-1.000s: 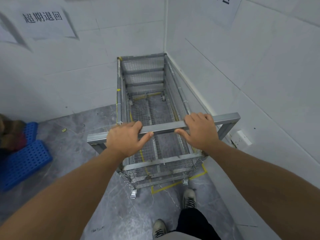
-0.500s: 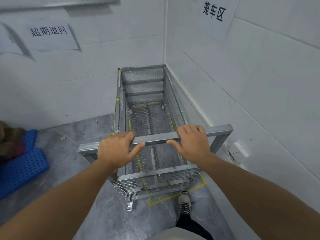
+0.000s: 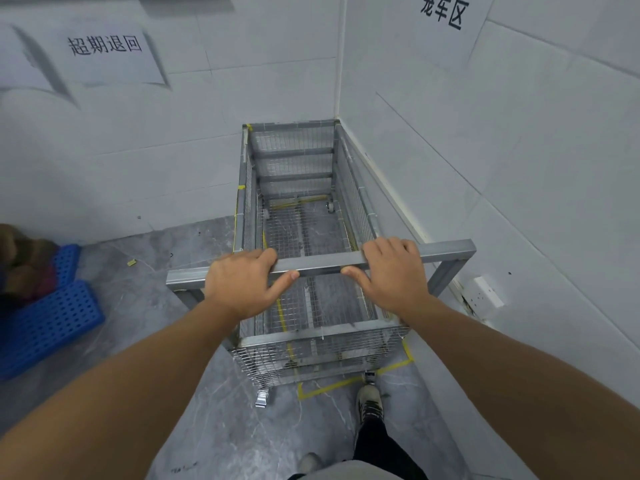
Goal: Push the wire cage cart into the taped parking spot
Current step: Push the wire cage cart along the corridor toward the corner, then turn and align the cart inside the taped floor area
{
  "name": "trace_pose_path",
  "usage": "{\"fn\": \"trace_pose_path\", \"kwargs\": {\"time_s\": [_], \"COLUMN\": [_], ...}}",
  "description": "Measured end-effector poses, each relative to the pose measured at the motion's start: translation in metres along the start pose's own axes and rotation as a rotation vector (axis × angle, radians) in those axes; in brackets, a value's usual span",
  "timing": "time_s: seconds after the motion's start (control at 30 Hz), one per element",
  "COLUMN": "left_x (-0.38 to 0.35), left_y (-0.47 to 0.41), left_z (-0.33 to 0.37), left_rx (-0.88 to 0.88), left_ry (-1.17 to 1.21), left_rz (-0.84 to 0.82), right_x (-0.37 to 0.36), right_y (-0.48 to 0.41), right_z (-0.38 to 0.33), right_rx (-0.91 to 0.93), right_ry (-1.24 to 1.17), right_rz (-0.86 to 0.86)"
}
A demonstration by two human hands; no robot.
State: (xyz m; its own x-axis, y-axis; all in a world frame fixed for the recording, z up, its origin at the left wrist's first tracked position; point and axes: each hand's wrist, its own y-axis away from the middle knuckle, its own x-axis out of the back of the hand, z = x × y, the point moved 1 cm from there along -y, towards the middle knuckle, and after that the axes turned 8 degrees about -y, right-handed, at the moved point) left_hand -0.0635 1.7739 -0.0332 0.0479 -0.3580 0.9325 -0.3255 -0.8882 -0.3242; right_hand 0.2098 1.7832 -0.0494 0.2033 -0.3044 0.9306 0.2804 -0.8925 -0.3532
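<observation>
Head view: I note both hands, left (image 3: 242, 284) and right (image 3: 389, 271), clamped on handle (image 3: 318, 266); cart (image 3: 298, 237) nearly parked; near tape (image 3: 332, 384) uncovered, final short push needed.

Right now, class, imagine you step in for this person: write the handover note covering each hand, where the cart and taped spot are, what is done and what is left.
Left hand: closed on the handle bar.
Right hand: closed on the same bar, further right.
Wire cage cart: far end in the wall corner, right side along the wall.
Yellow floor tape: near edge shows under the cart's near end.
Done: cart is nearly all inside the spot.
Left: the near left caster seems outside the tape; square up, then release.
</observation>
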Motion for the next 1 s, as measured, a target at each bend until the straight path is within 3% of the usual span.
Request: {"fn": "trace_pose_path", "kwargs": {"time_s": [0.3,0.47,0.7,1.0], "left_x": [0.004,0.009,0.017,0.003], "left_y": [-0.001,0.000,0.018,0.025], "left_z": [-0.007,-0.016,-0.048,-0.100], "left_rx": [-0.037,-0.059,-0.039,-0.175], "left_ry": [0.047,0.184,0.166,0.113], "left_rz": [-0.122,-0.187,-0.144,-0.266], "right_x": [0.003,0.008,0.001,-0.023], "right_y": [0.001,-0.003,-0.010,-0.024], "right_z": [-0.001,-0.008,-0.068,-0.139], "right_rx": [0.027,0.073,0.096,0.058], "right_ry": [-0.001,-0.020,-0.057,-0.032], "right_rz": [-0.043,-0.050,-0.058,-0.006]}}
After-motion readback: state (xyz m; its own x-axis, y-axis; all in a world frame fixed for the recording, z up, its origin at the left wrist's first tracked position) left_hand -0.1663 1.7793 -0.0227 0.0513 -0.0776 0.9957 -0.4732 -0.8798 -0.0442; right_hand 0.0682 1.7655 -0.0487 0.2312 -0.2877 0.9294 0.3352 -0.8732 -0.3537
